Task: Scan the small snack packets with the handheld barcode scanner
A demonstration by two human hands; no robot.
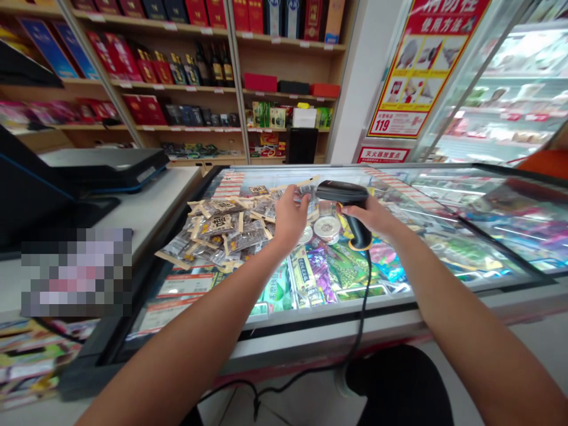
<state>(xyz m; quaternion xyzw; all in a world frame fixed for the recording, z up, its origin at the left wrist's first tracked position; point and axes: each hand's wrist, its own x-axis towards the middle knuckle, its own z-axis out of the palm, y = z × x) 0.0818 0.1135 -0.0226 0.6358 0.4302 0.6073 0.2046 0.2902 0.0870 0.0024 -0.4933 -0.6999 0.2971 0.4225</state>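
My right hand [368,214] is wrapped round the handle of a black barcode scanner [341,190], whose head points left. Fingers of my left hand [290,214] are closed on a small clear snack packet [305,189] with a pale tan edge, just in front of the scanner head. To the left of that hand, a heap of similar snack packets [222,225] lies on the glass top of a chest freezer [261,322]. A round white-lidded tub [327,228] shows between my hands. The scanner's cable [364,307] hangs down over the freezer's front edge.
A counter [177,183] with a black flat-topped device [106,164] stands at the left. Behind the freezer are shelves [177,89] of boxes and bottles. Bright frozen-food bags [359,266] show through the glass. A black rounded seat-like shape [399,384] is below.
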